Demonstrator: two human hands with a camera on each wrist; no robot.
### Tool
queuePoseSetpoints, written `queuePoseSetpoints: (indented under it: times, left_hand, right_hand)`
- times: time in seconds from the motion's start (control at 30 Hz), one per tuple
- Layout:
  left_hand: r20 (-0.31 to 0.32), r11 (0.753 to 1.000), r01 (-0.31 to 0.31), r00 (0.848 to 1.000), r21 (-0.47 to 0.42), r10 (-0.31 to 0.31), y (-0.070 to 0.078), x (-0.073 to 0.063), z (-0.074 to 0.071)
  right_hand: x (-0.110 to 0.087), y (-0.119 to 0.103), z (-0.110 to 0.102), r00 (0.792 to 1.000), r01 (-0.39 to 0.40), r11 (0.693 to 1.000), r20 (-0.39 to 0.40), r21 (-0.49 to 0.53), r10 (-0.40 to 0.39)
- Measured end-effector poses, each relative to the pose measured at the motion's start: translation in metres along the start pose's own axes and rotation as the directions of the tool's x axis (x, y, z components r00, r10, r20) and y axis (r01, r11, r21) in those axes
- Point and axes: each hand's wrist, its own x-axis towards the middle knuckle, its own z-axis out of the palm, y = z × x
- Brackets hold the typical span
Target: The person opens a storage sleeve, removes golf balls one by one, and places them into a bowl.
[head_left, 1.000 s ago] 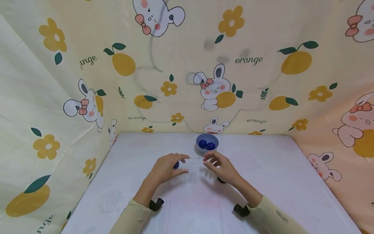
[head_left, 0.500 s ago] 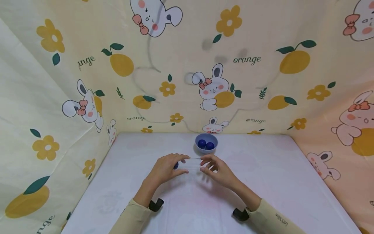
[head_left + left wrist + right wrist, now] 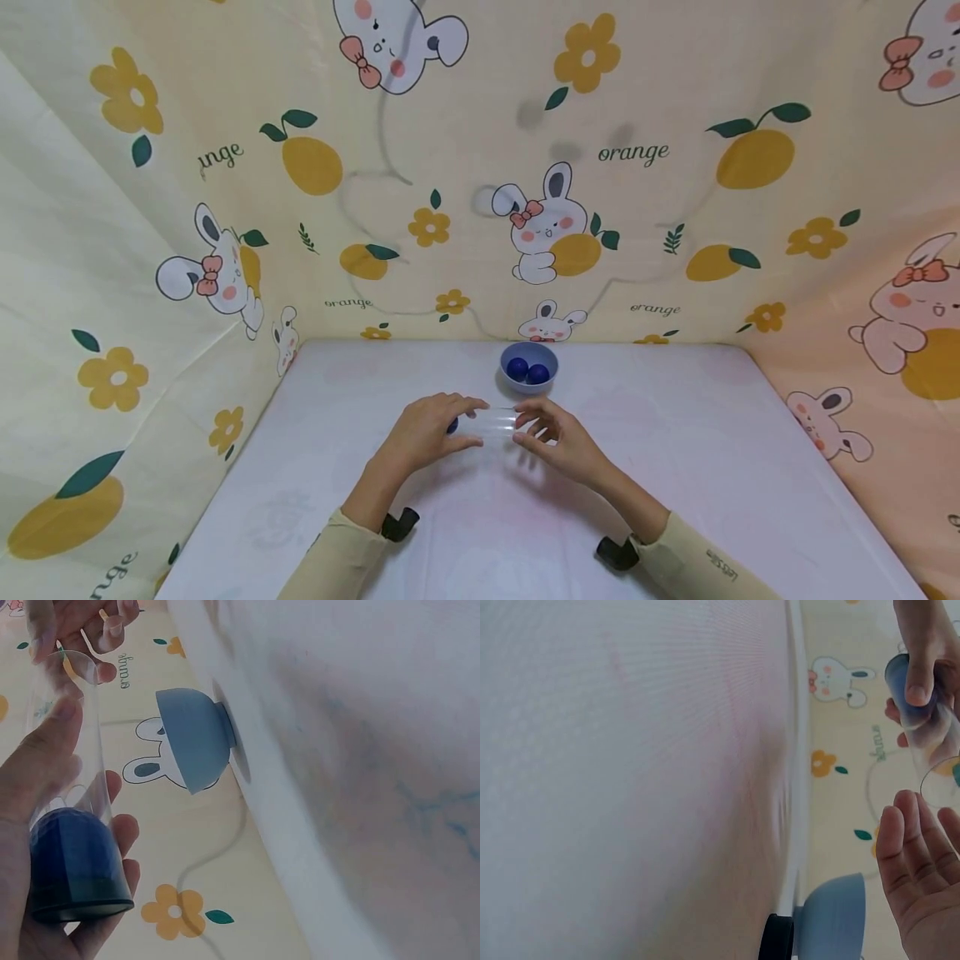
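My left hand (image 3: pixel 431 429) grips a clear tube (image 3: pixel 497 423), which lies roughly sideways above the table. Against the dark cap at the tube's left end sits a dark blue ball (image 3: pixel 71 855), seen through the wall in the left wrist view. At the other end, the fingertips and thumb of my right hand (image 3: pixel 566 433) are spread about the rim, fingers loosely bent. Whether they touch the rim is hard to tell. Behind the hands stands a blue bowl (image 3: pixel 509 384) with two dark blue balls (image 3: pixel 528 371) in it.
A white cloth covers the table (image 3: pixel 637 400). Patterned cloth walls (image 3: pixel 465 275) rise at the back and both sides. Each wrist carries a black camera mount (image 3: pixel 401 525) close to the tabletop.
My right hand has moved left to the tube's free end, then stayed there. The tube has turned slightly and shows more brightly. My left hand keeps its grip.
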Motion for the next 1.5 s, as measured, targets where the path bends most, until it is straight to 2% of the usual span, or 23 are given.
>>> queuePoseSetpoints:
  times: [0.27,0.73,1.27,1.5]
  left_hand:
    - [0.032,1.000,0.027,0.999,0.014,-0.028,0.0029,0.0012,-0.0059]
    - [0.018,0.999,0.019,1.000,0.041,-0.020,0.0031,0.0016,-0.0077]
    - [0.026,0.999,0.034,0.999,0.007,-0.034,0.0016,0.0000,-0.0051]
    - [0.030,0.999,0.041,0.999,0.013,-0.041,0.0012,0.0003,-0.0039]
  right_hand:
    - [0.0007,0.0003,0.0005,1.000,-0.011,1.000,0.005,0.021,0.011]
    - [0.0031,0.0001,0.0004,1.000,-0.011,1.000,0.004,0.016,0.011]
    - [0.0012,-0.0002,0.0011,0.999,-0.033,0.999,0.009,0.018,0.033]
    - [0.0008,-0.0001,-0.0003,1.000,-0.018,1.000,0.013,0.014,0.018]
